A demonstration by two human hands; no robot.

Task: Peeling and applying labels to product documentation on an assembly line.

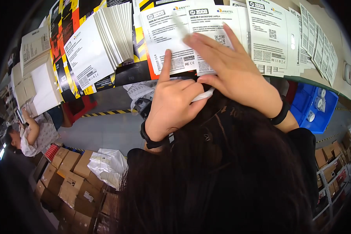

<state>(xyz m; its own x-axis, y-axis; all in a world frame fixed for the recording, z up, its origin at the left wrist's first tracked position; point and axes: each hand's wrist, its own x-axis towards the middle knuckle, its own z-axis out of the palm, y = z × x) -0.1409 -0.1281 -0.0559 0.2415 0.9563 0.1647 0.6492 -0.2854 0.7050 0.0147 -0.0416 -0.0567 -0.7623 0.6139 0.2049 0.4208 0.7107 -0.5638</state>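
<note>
Two white printed cards lie side by side under my hands: a left card (160, 35) and a right card (210, 23). My left hand (175, 103) rests its stretched index finger on the left card's lower part, while its other fingers curl round a small white strip (202, 96). Above the right card, my right hand (232, 64) has its fingers stretched and spread, its thumb close to my left hand's knuckles. A pale blurred streak (179, 23) shows by its leading fingertips; I cannot make out what it is.
A fanned stack of white cards (113, 35) stands left on the yellow-black-orange printed sheets. More cards (271, 35) lie at right. A blue bin (310, 103) holds white rolls. Another person (37, 130) works at far left; cardboard boxes (72, 187) fill the lower left.
</note>
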